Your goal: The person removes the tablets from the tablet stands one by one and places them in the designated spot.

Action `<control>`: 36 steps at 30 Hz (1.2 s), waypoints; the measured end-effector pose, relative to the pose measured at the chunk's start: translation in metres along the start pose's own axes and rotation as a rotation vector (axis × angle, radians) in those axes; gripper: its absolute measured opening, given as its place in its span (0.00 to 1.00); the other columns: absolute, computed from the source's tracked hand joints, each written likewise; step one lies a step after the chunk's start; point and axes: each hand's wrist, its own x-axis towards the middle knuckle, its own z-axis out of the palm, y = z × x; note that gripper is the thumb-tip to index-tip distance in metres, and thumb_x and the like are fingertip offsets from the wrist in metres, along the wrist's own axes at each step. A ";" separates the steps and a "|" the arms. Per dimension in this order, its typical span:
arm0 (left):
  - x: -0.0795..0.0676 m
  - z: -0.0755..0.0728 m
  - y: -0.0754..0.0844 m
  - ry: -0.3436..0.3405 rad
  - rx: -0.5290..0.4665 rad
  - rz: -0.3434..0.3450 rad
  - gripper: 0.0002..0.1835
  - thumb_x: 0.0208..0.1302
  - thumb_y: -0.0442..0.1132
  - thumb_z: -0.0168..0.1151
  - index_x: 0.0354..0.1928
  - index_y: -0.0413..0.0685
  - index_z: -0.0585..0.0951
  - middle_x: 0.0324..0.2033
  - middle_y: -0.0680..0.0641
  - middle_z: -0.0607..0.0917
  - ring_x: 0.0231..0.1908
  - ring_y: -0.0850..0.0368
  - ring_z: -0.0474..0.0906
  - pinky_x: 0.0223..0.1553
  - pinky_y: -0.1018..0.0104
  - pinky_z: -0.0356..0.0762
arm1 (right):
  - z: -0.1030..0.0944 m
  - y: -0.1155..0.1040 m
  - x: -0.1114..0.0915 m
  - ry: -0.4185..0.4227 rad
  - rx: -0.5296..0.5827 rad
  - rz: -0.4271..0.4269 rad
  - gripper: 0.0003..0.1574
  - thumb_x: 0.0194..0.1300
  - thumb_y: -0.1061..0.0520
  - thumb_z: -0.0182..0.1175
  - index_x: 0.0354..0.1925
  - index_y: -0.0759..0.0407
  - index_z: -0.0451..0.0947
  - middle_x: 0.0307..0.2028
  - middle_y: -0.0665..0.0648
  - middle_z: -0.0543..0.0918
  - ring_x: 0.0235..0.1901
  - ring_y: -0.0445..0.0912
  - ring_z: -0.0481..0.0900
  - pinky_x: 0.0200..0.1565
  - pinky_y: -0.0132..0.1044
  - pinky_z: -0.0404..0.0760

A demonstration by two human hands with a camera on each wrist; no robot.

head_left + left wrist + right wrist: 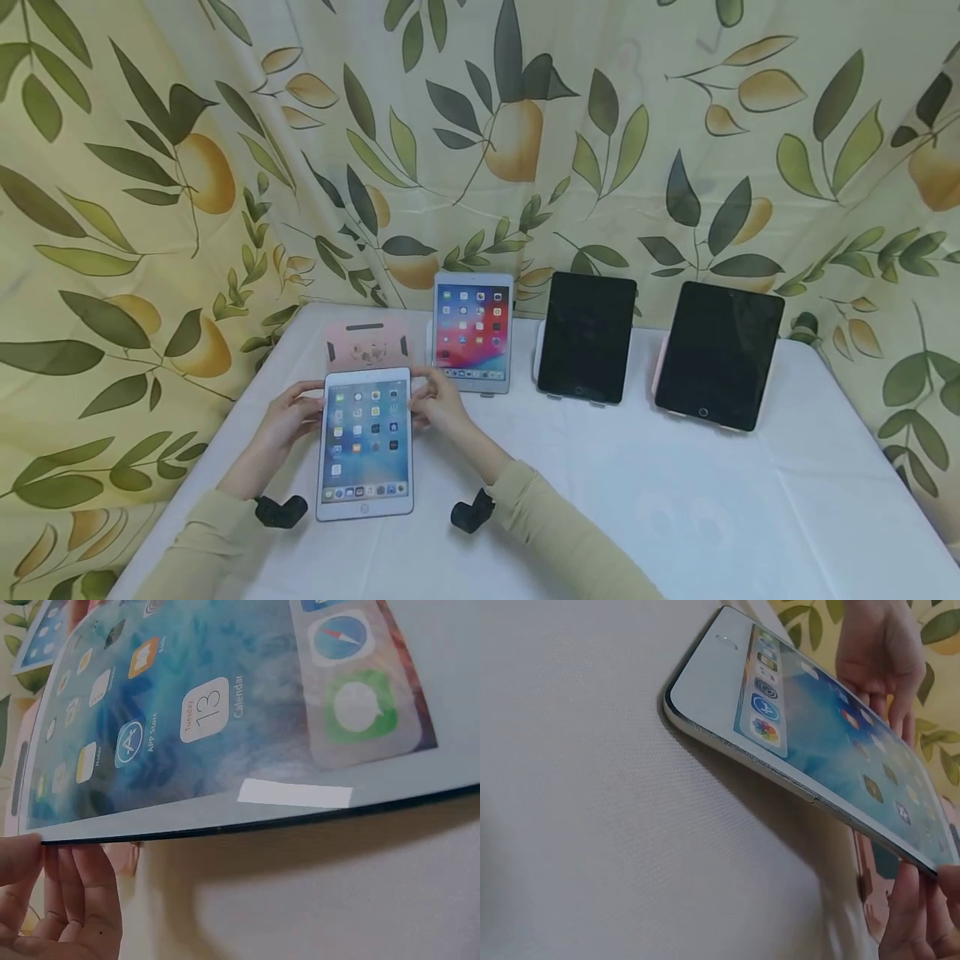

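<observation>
A white-framed tablet [366, 450] with rows of app icons is held between both hands in the head view. My left hand [287, 421] grips its upper left edge, thumb on top and fingers underneath, as the left wrist view shows of the hand [64, 900]. On the opposite edge my right hand [442, 404] pinches it near the top corner; in the right wrist view its fingers [911, 915] curl under the rim. The tablet's far end is tilted up, with shadow beneath it. Just behind it lies a pink stand [366, 343] with dark pads, partly covered by the tablet.
Along the back of the white-covered table [600, 517] three tablets lean on stands: a lit one [472, 329], a dark one [587, 337] and another dark one [720, 354]. A leaf-and-fruit patterned curtain [480, 208] hangs behind. Black wrist devices [281, 512] sit by the sleeves.
</observation>
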 end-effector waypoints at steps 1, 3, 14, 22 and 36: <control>0.001 0.001 -0.001 0.002 0.005 -0.012 0.21 0.69 0.34 0.51 0.63 0.40 0.68 0.26 0.63 0.82 0.29 0.66 0.76 0.35 0.74 0.79 | 0.000 0.001 0.000 0.000 -0.005 0.010 0.34 0.56 0.70 0.59 0.62 0.56 0.69 0.33 0.62 0.81 0.23 0.43 0.78 0.27 0.35 0.84; 0.002 0.003 -0.002 0.010 0.016 -0.033 0.22 0.69 0.33 0.51 0.64 0.38 0.66 0.25 0.62 0.81 0.29 0.66 0.76 0.34 0.74 0.79 | 0.001 0.004 0.000 0.000 -0.018 0.033 0.34 0.56 0.69 0.59 0.62 0.56 0.69 0.33 0.60 0.81 0.23 0.43 0.78 0.27 0.34 0.83; 0.009 0.009 -0.007 0.031 0.129 -0.093 0.22 0.68 0.34 0.50 0.64 0.37 0.68 0.25 0.57 0.81 0.27 0.64 0.76 0.30 0.73 0.78 | 0.005 0.012 0.001 -0.013 -0.036 0.103 0.33 0.58 0.67 0.60 0.63 0.60 0.68 0.38 0.60 0.79 0.30 0.43 0.78 0.30 0.33 0.84; 0.012 0.014 -0.007 0.021 0.213 -0.158 0.24 0.68 0.35 0.49 0.65 0.37 0.67 0.31 0.48 0.84 0.28 0.62 0.77 0.30 0.73 0.77 | 0.005 0.015 0.003 -0.045 -0.052 0.161 0.34 0.58 0.65 0.60 0.64 0.61 0.66 0.34 0.53 0.74 0.30 0.43 0.78 0.32 0.33 0.85; 0.013 0.016 -0.008 0.025 0.251 -0.192 0.24 0.68 0.35 0.45 0.65 0.36 0.67 0.43 0.38 0.82 0.32 0.58 0.76 0.32 0.73 0.76 | 0.009 0.016 0.003 -0.082 -0.105 0.155 0.39 0.60 0.63 0.61 0.68 0.65 0.62 0.34 0.55 0.73 0.34 0.43 0.75 0.40 0.36 0.85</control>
